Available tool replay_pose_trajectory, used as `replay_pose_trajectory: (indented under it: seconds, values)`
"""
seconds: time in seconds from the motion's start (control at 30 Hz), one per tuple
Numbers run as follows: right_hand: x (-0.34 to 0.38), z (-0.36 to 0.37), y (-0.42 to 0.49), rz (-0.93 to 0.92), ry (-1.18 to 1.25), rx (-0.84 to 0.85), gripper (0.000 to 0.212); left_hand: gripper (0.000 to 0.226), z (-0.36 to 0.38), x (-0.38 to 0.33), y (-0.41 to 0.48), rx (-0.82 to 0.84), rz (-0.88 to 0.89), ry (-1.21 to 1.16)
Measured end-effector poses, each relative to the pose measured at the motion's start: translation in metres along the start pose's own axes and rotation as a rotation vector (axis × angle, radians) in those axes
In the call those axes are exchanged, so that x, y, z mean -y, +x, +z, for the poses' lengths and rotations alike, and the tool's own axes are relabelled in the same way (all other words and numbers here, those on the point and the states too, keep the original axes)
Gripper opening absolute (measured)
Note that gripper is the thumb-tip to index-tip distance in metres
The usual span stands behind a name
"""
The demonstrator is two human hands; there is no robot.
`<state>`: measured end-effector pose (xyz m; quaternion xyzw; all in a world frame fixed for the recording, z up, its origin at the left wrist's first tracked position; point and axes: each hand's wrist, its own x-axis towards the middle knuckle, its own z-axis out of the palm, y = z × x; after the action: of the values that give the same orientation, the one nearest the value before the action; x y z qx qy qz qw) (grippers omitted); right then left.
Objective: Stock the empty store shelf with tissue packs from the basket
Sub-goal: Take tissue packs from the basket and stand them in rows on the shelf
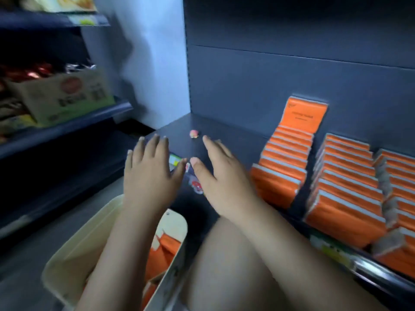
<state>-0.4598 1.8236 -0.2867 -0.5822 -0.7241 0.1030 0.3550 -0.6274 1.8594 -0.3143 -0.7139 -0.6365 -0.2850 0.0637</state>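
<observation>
The left forearm (116,254) covers most of the basket (67,254), so only a few orange tissue packs (166,250) peek out, no way to count them. The rightmost row (402,167) runs out of view at the edge. Print on the upright pack (302,117) is too small to read, and the little pink thing (194,134) on the shelf (224,135) is just a blur.

Matt, smooth, dark painted finish across the shelf (175,140) and its back panel (269,86); looks like coated sheet metal. On the shelf's right half: tissue packs (345,198) in orange plastic film, slightly glossy, with pale edges. Along the shelf's front edge: a polished, shiny metal rail (381,273). Below the shelf's left corner: a basket (74,243) of smooth cream plastic, satin. Left of the shelf: a printed cardboard box (67,97), matt paper surface, and behind it crinkled, glossy red foil wrappers (38,71).
</observation>
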Motion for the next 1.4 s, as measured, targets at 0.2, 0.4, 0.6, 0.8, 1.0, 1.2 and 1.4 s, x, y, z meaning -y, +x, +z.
replay_pose_trajectory:
  seconds: [0.2,0.4,0.6,0.8,1.0,1.2,1.4]
  values:
    - [0.059,0.109,-0.037,-0.035,0.084,0.36,0.056,0.082,-0.026,0.101,-0.096,0.13,-0.186,0.21]
    - [0.063,0.188,-0.063,-0.07,-0.089,0.614,0.059,0.076,0.006,0.148,-0.175,0.394,-0.344,0.215]
    - [0.021,0.238,-0.064,0.056,-0.286,0.868,0.051,0.063,0.066,0.179,-0.203,0.575,-0.551,0.035]
    - [-0.013,0.292,-0.035,0.313,-0.233,0.892,0.043,0.041,0.123,0.202,-0.174,0.673,-0.779,-0.294]
    - [-0.035,0.354,-0.008,0.517,-0.029,0.758,0.03,0.037,0.197,0.224,-0.131,0.395,-1.238,-0.705]
    - [-0.043,0.399,-0.017,0.725,0.228,0.615,0.03,0.056,0.241,0.264,-0.126,0.295,-1.198,-0.772]
    - [-0.051,0.418,-0.027,0.843,0.382,0.501,0.036,0.082,0.28,0.295,-0.139,0.483,-1.153,-0.757]
